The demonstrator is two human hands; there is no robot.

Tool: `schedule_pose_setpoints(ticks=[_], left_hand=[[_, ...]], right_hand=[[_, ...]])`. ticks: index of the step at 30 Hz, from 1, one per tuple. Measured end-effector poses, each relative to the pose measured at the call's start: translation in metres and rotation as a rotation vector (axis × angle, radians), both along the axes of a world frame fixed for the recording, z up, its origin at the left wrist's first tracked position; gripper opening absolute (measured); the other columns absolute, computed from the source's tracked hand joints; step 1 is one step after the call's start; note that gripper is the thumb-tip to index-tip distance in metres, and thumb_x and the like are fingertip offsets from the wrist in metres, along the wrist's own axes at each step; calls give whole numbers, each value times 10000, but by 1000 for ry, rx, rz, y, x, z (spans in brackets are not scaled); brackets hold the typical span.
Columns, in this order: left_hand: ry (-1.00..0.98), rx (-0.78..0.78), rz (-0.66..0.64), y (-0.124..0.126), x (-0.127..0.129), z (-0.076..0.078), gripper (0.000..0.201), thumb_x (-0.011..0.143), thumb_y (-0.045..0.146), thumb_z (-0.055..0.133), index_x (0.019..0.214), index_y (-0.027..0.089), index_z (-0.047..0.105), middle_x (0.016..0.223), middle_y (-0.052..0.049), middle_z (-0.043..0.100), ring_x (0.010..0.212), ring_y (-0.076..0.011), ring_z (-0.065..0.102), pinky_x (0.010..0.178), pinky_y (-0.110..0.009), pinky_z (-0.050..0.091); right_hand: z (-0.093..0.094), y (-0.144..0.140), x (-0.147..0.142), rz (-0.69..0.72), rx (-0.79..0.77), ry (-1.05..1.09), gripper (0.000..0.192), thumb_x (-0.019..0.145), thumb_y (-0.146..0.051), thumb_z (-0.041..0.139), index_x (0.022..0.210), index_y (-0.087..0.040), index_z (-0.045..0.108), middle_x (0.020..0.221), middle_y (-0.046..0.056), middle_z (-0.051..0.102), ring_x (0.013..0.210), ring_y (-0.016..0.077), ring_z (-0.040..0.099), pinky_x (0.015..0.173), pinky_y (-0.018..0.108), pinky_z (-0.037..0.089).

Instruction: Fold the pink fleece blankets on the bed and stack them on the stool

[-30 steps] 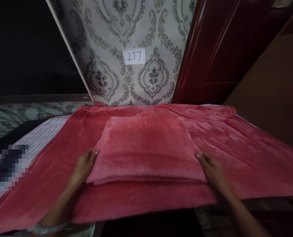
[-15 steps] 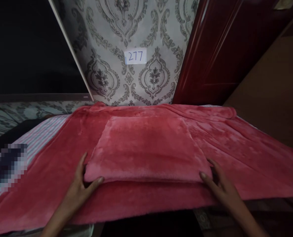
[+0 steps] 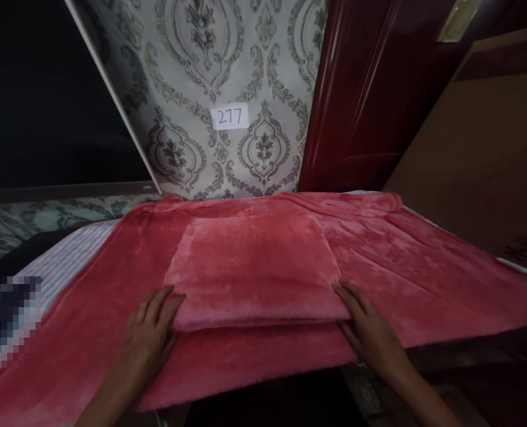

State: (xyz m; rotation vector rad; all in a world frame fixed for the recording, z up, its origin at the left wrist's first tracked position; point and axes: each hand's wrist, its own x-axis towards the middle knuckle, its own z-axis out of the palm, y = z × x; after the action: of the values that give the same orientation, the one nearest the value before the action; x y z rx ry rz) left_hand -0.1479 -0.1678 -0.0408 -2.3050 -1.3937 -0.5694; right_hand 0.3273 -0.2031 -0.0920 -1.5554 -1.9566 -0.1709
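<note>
A folded pink fleece cloth (image 3: 254, 267) lies flat on a larger spread pink fleece blanket (image 3: 414, 279). My left hand (image 3: 150, 332) rests flat on the blanket, fingers apart, touching the folded cloth's near left corner. My right hand (image 3: 370, 332) lies flat against the near right corner, fingers apart. Neither hand grips anything.
A striped sheet (image 3: 72, 261) shows at the left under the blanket. Behind stands a patterned wall (image 3: 227, 65) with a paper label "277" (image 3: 230, 117). A dark red door (image 3: 370, 95) and a brown panel (image 3: 481, 154) stand at the right. The blanket's near edge (image 3: 263, 385) overhangs a dark gap.
My left hand let go of the near left corner and now lies flat. My right hand slid inward along the cloth's right edge. The view shifted slightly.
</note>
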Motion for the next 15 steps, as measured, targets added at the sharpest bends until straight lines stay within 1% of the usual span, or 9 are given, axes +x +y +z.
schedule_pose_setpoints(ticks=[3,6,8,9,10,12,13,15], left_hand=[[-40,34,-18,1,-1,-8,485,857,178,492,1333,227,570,1284,-162,662,1114,-328,657,924,-472,555],[-105,67,-3,-3,-4,-16,498,894,187,457,1385,229,529,1348,-162,638,1118,-307,674,909,-437,564],[-131,61,14,-4,-8,-16,499,896,217,470,1391,247,520,1371,-146,633,1138,-297,675,930,-426,560],[-142,50,23,-3,-10,-13,497,886,238,483,1381,257,526,1362,-136,643,1143,-295,675,945,-428,555],[-160,33,34,-1,-12,-7,494,871,263,498,1364,266,537,1343,-124,658,1146,-297,674,962,-432,549],[-221,-15,62,5,-13,12,487,834,323,519,1317,278,562,1290,-104,690,1140,-303,675,977,-438,540],[-264,-43,80,9,-11,25,483,817,351,522,1292,280,572,1263,-95,702,1128,-306,678,972,-436,540],[-359,-69,114,18,-5,57,463,789,395,516,1232,277,585,1197,-80,720,1083,-305,685,944,-424,544]], right_hand=[[-9,3,2,-1,46,-2,655,889,-155,481,1526,-284,410,1401,130,579,1191,285,644,919,440,597],[-16,4,6,17,102,26,668,859,-107,443,1499,-296,466,1344,100,633,1157,265,662,915,423,597],[-16,7,11,23,139,40,681,836,-75,412,1469,-305,508,1292,80,667,1132,256,672,904,409,597],[-13,10,13,26,158,49,679,827,-64,403,1447,-306,533,1260,73,682,1117,254,674,906,410,592],[-8,13,15,35,182,57,667,819,-58,401,1419,-304,558,1223,69,696,1102,255,674,913,416,585],[8,22,19,70,236,84,614,817,-61,417,1355,-295,599,1179,67,708,1099,262,662,949,440,558],[20,28,19,94,269,104,570,824,-72,432,1319,-287,614,1173,70,710,1108,267,653,970,454,540],[50,40,20,127,319,155,447,856,-125,468,1242,-272,638,1181,78,711,1135,276,638,1002,473,510]])
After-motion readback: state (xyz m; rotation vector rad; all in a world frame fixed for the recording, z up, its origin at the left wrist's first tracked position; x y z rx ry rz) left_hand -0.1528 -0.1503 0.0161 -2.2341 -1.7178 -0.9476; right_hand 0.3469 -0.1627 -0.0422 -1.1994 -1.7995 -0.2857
